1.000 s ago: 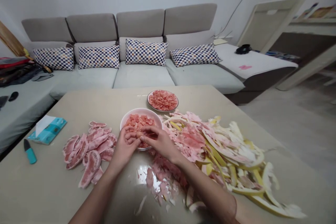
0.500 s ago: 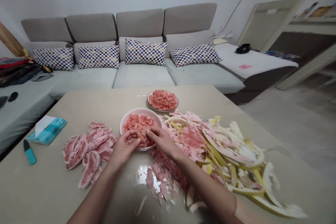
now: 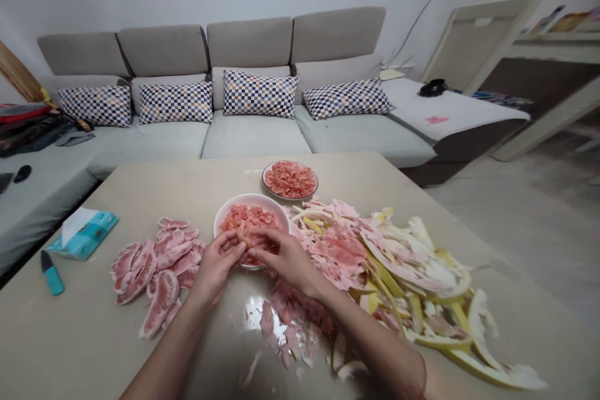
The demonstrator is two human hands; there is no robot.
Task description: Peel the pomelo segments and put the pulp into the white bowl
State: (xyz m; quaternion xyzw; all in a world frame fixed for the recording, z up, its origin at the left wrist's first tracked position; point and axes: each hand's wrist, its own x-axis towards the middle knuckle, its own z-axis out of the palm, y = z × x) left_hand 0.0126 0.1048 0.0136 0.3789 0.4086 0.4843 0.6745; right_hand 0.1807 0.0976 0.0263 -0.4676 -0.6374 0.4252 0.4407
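Over the near rim of a white bowl (image 3: 219, 220), my left hand (image 3: 221, 262) and my right hand (image 3: 287, 257) come together with bent fingers. Between their fingertips is a small pinkish piece of pomelo flesh (image 3: 244, 239), largely covered by the fingers. Loose pink pomelo pulp (image 3: 253, 217) fills much of the bowl. Left of my left hand lie several pomelo segments (image 3: 166, 297), still in their pale skins. A heap of torn membranes and yellow-white peel (image 3: 403, 269) spreads to the right, partly under my right forearm.
Behind the bowl stands a dark-rimmed plate of pomelo pulp (image 3: 290, 180). At the table's left are a knife with a turquoise handle (image 3: 54, 280) and a blue tissue pack (image 3: 89, 236). Membrane scraps (image 3: 293, 337) litter the near table. A grey sofa (image 3: 255, 134) stands beyond.
My right hand has shifted slightly, its thumb now lower and its fingers closer to my left fingertips. Both hands stay at the bowl's near rim.
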